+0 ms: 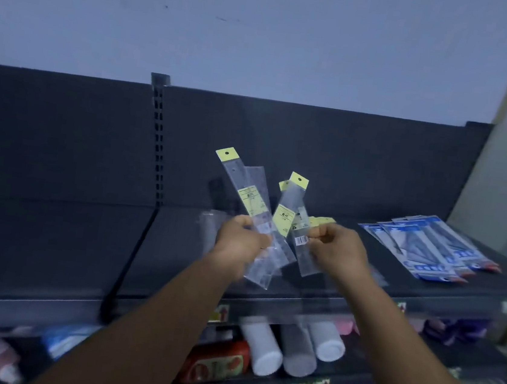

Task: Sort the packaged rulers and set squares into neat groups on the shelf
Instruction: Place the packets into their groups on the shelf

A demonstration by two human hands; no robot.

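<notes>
Both forearms reach in from the bottom of my view toward the top shelf (51, 232). My left hand (242, 238) has its fingers curled round a fan of clear ruler packets (249, 201), their yellow header cards pointing up and away toward the back panel, long axes leaning left. My right hand (335, 248) pinches the lower end of another ruler packet (290, 215), which stands nearly upright and overlaps the left bundle where the two cross. Everything in hand hangs above the shelf's middle, not resting on it. Well to the right, near the shelf's right end, the blue set square packets (429, 249) lie fanned flat, long axes running back-left to front-right. I judge the right hand nearer that group, so the rulers should settle clear of it, left of centre.
</notes>
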